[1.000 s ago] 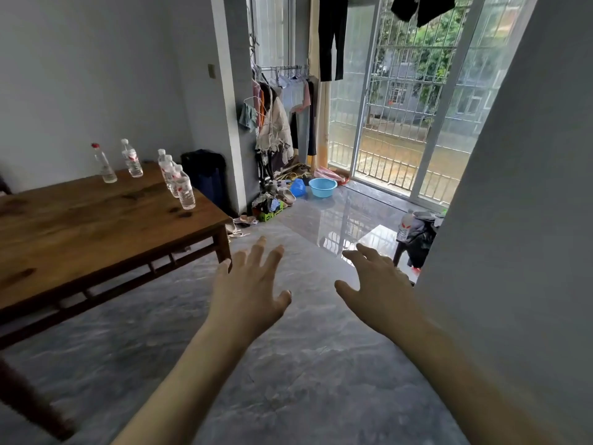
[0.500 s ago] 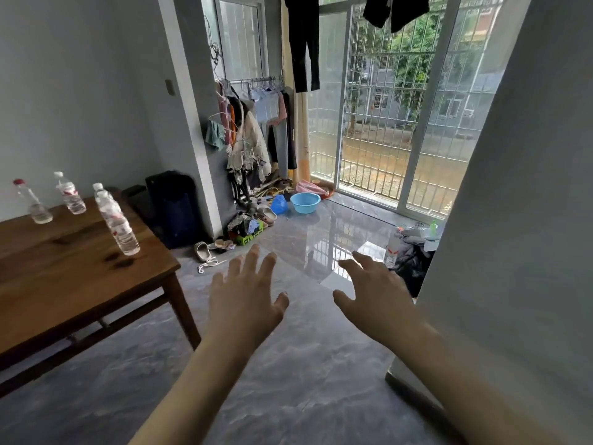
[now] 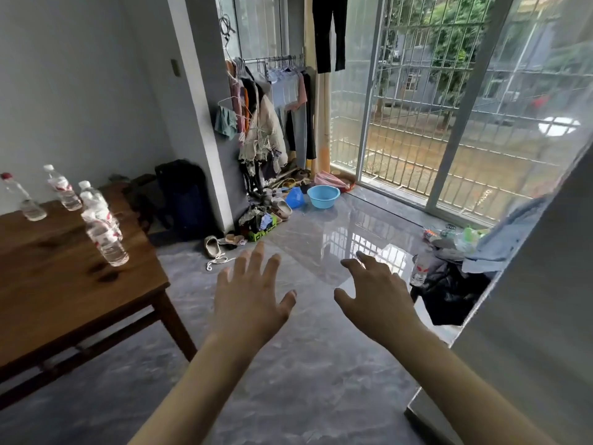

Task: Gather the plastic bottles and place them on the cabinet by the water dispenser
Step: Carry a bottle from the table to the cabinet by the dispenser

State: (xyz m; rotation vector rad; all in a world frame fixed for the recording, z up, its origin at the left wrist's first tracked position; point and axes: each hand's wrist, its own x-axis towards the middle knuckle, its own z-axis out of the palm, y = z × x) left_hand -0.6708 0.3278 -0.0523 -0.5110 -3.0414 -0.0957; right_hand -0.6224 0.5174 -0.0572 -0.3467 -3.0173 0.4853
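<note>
Several clear plastic bottles stand on the wooden table [image 3: 64,293] at the left: a red-capped one [image 3: 24,200] at the far edge, a white-capped one [image 3: 63,188] beside it, and a close group nearer me [image 3: 102,224]. Another bottle [image 3: 421,267] stands on the floor at the right, against a black bag [image 3: 449,290]. My left hand [image 3: 253,297] and my right hand [image 3: 373,293] are held out over the floor, palms down, fingers spread, holding nothing. No cabinet or water dispenser is in view.
A grey wall [image 3: 539,316] rises close on my right. A blue basin [image 3: 323,196], shoes [image 3: 213,245] and a clothes rack [image 3: 269,117] crowd the far corner by the barred glass door [image 3: 417,123]. Glossy grey tile floor [image 3: 288,380] stretches ahead.
The view has swung right and moved forward: the table and its bottles slid toward the left edge, and the floor bottle by the black bag came closer. Both hands stayed open.
</note>
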